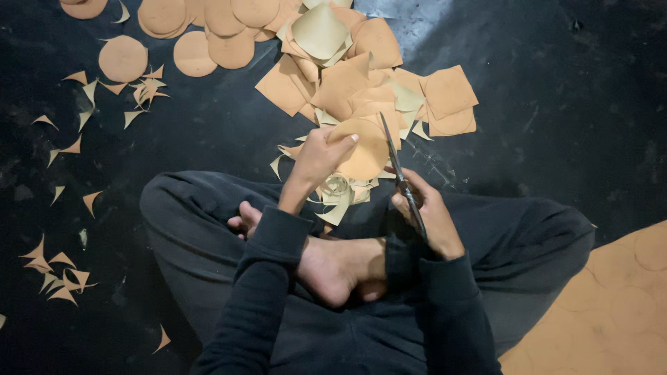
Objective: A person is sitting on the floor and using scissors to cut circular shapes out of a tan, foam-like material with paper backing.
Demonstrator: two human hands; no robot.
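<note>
Person is sitting cross-legged on the dark floor [556, 90], dark sleeves and trousers, bare feet tucked under the forearms.

Left hand [316, 158] is pinching a tan paper disc [365, 149] by its left edge, thumb on top, fingers curled underneath. Disc is sitting just right of that hand, held up over the lap, tilted a bit toward the camera.

Right hand [427, 212] is gripping the scissors [397, 167], fingers wrapped round the handles. Blades are running up and away from the hand, lying along the disc's right edge. Can't tell whether the blades are open or together, looks like one thin line from here.

Curled offcuts [340, 194] are hanging/lying just below the left hand, btw the two wrists.

Just beyond both hands: pile of tan square sheets [448, 94], overlapping, some creased. Further out, up-left of the left hand: batch of cut round discs [201, 35], mostly stacked, a couple lying apart. Pointed scraps [59, 274] are scattered well left of the left arm. Big tan sheet [611, 305] w/ circle outlines is lying off the right elbow.
</note>
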